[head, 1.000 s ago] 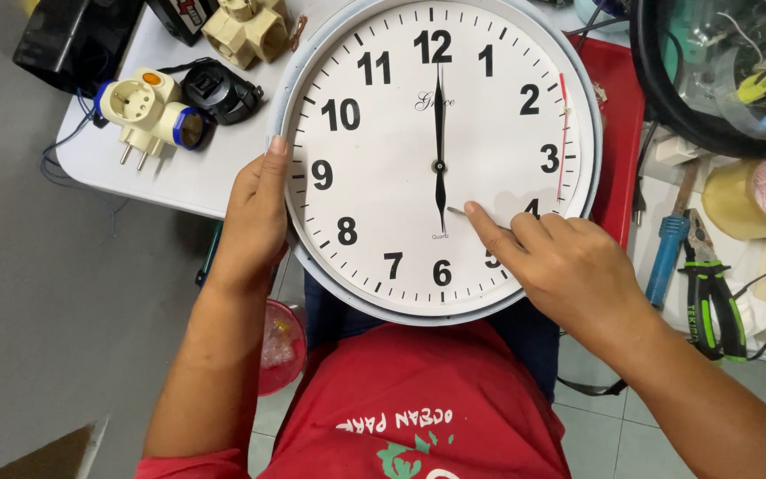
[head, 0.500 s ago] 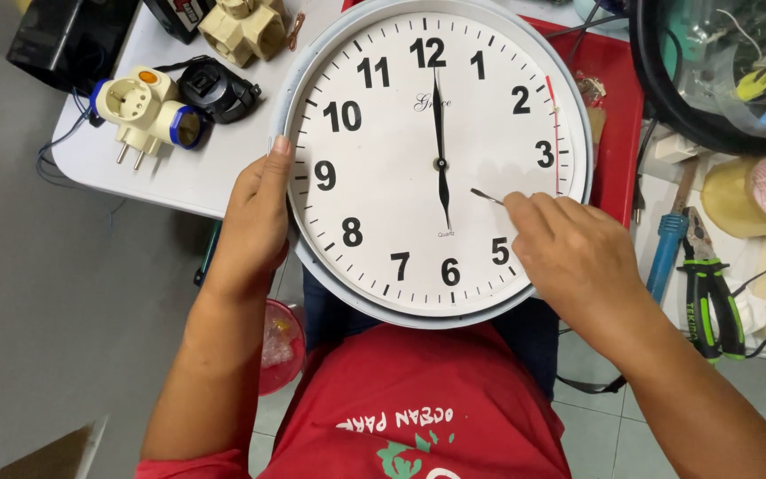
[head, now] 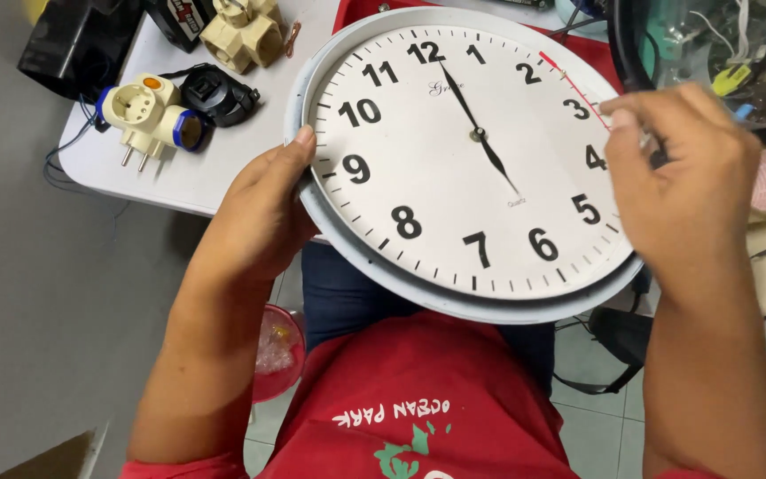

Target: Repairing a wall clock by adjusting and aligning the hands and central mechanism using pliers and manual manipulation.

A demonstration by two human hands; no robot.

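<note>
Head view: left hand (head: pixel 259 222) is gripping the wall clock (head: pixel 418 186) rim at centre-left — right hand (head: pixel 689 173) is pinching the red hand (head: pixel 572 89), upper right.

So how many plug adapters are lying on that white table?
2 that can be seen: a cream and blue plug adapter left of the wall clock, and a beige plug adapter at the top edge. More may lie hidden behind the clock.

A small black pack (head: pixel 179 18) with a red-and-white label stands at the far edge of the white surface (head: pixel 214 173), just left of the beige adapter (head: pixel 243 34). No signs or screens show.
</note>
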